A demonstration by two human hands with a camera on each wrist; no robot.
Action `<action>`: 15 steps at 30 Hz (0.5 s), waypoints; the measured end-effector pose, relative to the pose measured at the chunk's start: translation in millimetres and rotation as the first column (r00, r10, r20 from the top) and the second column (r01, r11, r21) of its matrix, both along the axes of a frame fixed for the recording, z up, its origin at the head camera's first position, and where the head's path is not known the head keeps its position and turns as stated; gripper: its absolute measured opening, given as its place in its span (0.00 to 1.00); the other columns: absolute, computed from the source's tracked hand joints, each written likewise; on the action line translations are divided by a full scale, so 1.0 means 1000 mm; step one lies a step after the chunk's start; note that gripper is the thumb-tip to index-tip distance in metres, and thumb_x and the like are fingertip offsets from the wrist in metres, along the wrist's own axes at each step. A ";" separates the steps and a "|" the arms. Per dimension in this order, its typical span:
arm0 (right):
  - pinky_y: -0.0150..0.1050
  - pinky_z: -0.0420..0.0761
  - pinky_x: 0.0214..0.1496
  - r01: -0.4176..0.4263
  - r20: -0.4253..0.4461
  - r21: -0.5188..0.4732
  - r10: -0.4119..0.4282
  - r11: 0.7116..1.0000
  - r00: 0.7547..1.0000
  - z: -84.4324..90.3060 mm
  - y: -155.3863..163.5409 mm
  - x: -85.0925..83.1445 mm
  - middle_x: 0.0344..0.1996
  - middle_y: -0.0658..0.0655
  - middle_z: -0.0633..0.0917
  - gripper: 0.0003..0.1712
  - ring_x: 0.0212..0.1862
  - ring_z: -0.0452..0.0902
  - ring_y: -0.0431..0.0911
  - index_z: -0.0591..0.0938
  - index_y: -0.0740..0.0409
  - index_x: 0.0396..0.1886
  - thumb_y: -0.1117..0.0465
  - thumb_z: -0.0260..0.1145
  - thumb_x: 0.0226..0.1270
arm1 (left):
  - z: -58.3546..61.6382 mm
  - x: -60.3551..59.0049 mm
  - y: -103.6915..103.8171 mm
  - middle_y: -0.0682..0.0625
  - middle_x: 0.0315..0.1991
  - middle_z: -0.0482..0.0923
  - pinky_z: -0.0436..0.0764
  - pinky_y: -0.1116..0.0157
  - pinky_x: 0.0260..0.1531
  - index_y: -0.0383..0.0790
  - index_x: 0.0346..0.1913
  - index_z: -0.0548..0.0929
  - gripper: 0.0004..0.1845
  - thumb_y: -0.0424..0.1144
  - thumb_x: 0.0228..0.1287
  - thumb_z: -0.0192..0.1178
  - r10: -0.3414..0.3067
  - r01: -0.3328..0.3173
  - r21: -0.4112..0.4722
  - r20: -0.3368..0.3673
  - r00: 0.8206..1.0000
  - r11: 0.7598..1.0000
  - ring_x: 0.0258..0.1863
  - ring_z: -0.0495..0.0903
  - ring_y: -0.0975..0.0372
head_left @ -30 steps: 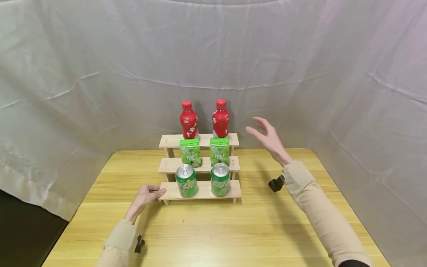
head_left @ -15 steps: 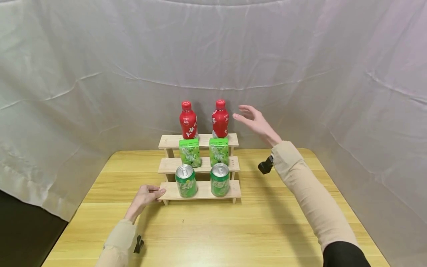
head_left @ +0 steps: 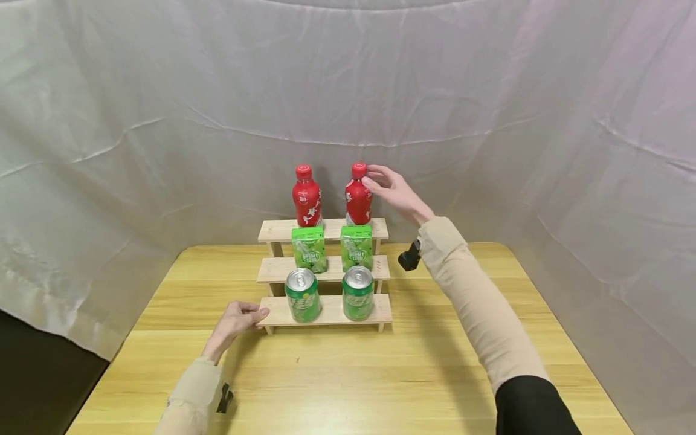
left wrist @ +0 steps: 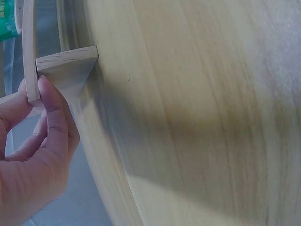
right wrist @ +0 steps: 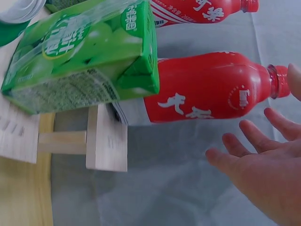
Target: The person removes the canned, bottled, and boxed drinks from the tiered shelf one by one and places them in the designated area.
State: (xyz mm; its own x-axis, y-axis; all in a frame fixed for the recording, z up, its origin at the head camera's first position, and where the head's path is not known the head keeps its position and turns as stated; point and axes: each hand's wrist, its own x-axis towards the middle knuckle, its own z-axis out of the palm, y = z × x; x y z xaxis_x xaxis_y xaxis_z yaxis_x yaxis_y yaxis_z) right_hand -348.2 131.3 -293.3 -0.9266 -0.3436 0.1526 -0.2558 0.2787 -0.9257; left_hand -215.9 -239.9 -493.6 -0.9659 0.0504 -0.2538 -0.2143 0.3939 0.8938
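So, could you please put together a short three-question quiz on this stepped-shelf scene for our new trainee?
1. True or false: the right hand is at the cap of the right red bottle.
2. What does the left hand grip? A) a green can B) the wooden rack C) a carton
3. How many green cans stand on the lowest step?

Key: 1 true; 2 B; 3 two, the left can and the right can.
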 end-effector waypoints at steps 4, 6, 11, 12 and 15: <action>0.55 0.61 0.83 0.004 0.027 -0.005 -0.004 1.000 1.000 0.000 -0.007 -0.004 0.76 0.64 0.66 0.34 0.78 0.59 0.58 0.60 0.59 0.77 0.55 0.58 0.78 | 0.000 0.001 0.001 0.29 0.45 0.83 0.90 0.62 0.45 0.12 0.57 0.72 0.25 0.35 0.71 0.61 0.003 -0.003 -0.006 -0.003 1.000 1.000 0.32 0.82 0.64; 0.56 0.61 0.83 0.011 0.037 -0.003 -0.011 1.000 0.999 0.000 -0.009 -0.004 0.75 0.64 0.66 0.34 0.77 0.59 0.58 0.61 0.59 0.77 0.54 0.58 0.78 | 0.001 0.001 0.002 0.31 0.44 0.83 0.90 0.63 0.43 0.12 0.57 0.72 0.25 0.35 0.71 0.61 -0.001 0.001 0.002 -0.006 1.000 1.000 0.32 0.82 0.65; 0.56 0.64 0.81 0.025 0.045 -0.029 -0.024 0.999 0.999 0.000 -0.015 -0.007 0.73 0.65 0.69 0.32 0.75 0.62 0.59 0.63 0.61 0.75 0.56 0.58 0.78 | 0.000 0.000 0.002 0.38 0.40 0.85 0.90 0.66 0.39 0.12 0.55 0.73 0.23 0.34 0.72 0.60 -0.001 0.001 0.035 -0.003 1.000 0.999 0.30 0.82 0.66; 0.56 0.65 0.81 0.028 0.046 -0.036 -0.026 0.999 0.999 0.000 -0.016 -0.008 0.72 0.66 0.69 0.31 0.75 0.63 0.59 0.64 0.62 0.74 0.57 0.58 0.78 | 0.000 0.000 0.002 0.38 0.39 0.85 0.89 0.66 0.39 0.12 0.55 0.74 0.23 0.34 0.72 0.60 -0.002 0.002 0.036 -0.003 1.000 0.999 0.30 0.82 0.66; 0.55 0.66 0.80 0.039 0.051 -0.049 -0.036 0.998 0.998 0.000 -0.019 -0.008 0.71 0.67 0.70 0.30 0.74 0.64 0.59 0.65 0.64 0.73 0.58 0.58 0.78 | 0.000 0.000 0.002 0.39 0.38 0.85 0.89 0.67 0.38 0.12 0.54 0.74 0.23 0.34 0.71 0.61 -0.001 0.001 0.029 -0.007 1.000 1.000 0.30 0.82 0.66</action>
